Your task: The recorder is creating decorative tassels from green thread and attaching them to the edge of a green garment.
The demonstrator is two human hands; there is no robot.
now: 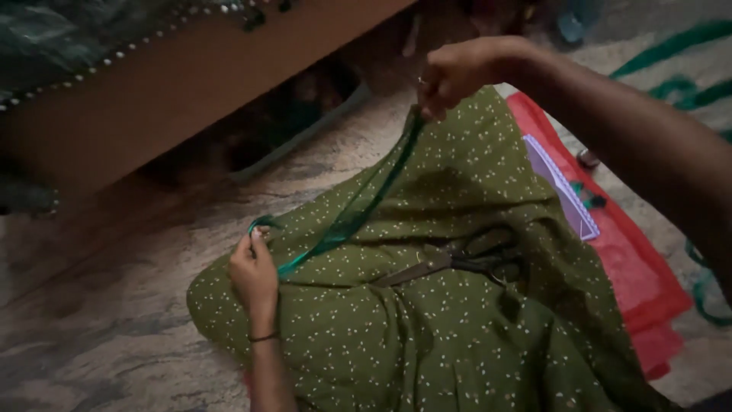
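Green ribbon (343,214) is stretched taut, pinched between left hand (254,275) fingers and right hand (457,72) fingers.

From my seat, the scissors (465,263) lying on the olive dotted cloth (457,336) are so dark I cannot make out their blade tips. The cloth runs off the bottom edge. Right of the cloth, the red fabric (640,282) is partly buried under it, and the green strips (709,294) beyond are cut by the right edge. Above the cloth, the gap beneath the wooden frame (191,84) is too dim to read.
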